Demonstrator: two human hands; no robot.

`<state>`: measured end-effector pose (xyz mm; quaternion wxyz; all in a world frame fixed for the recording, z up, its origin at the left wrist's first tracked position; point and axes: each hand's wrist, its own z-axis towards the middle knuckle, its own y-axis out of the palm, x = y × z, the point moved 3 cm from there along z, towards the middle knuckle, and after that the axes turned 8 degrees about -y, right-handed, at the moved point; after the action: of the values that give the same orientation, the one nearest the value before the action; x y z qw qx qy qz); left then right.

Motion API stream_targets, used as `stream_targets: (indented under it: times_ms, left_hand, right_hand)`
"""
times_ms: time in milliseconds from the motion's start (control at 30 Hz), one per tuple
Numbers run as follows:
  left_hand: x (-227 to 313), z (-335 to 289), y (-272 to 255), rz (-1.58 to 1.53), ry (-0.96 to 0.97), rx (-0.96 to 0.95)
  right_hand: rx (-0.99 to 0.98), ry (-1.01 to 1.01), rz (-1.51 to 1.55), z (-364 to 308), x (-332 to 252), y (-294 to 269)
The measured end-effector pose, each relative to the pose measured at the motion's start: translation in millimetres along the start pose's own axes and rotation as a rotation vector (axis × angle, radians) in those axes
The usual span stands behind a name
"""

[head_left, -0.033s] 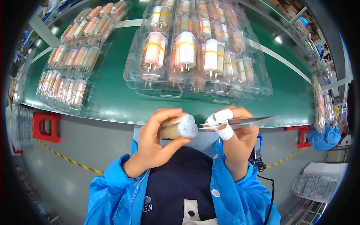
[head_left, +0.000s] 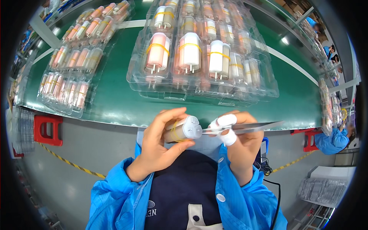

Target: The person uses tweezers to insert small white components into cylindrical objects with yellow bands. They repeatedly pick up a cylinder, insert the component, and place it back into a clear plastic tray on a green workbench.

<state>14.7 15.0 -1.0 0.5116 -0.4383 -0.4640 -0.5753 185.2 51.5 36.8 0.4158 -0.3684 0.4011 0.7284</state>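
Observation:
My left hand [head_left: 159, 142] is closed around a bundle of three small cylinders [head_left: 182, 129], white and grey-beige, bound with a yellow rubber band. Its pale end caps face right. White wraps cover two fingertips of my right hand [head_left: 239, 138], which pinches metal tweezers [head_left: 255, 127]. Their thin tip is at the bundle's capped end; whether it touches a cap or something small there, I cannot tell. Beyond my hands, on the green table, stands a stack of clear plastic trays [head_left: 176, 87] holding similar banded bundles in white, pink and grey, with short pins pointing down.
The green table [head_left: 111, 103] ends just beyond my hands. More filled clear trays [head_left: 63, 92] lie at its left. A red stool [head_left: 48, 130] stands at the left, and a person in blue [head_left: 331, 141] is at the far right. A black cable [head_left: 279, 195] hangs beside my right arm.
The tweezers and my right fingers have shifted very slightly, with the tip a little closer to the bundle's end. My left hand and the bundle are almost unmoved.

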Motion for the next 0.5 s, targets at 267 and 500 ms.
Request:
stream_targets:
  times_ms: [267, 500]
  left_hand:
    - [-0.8, -1.4, 3.6, -0.075, 0.009, -0.135]
    - [-2.5, -5.1, 3.2, 0.027, 0.112, -0.075]
  right_hand:
    - [0.008, 0.046, -0.033, -8.0, 7.5, 4.1]
    - [-0.022, -0.039, -0.192, -2.3, 9.5, -0.8]
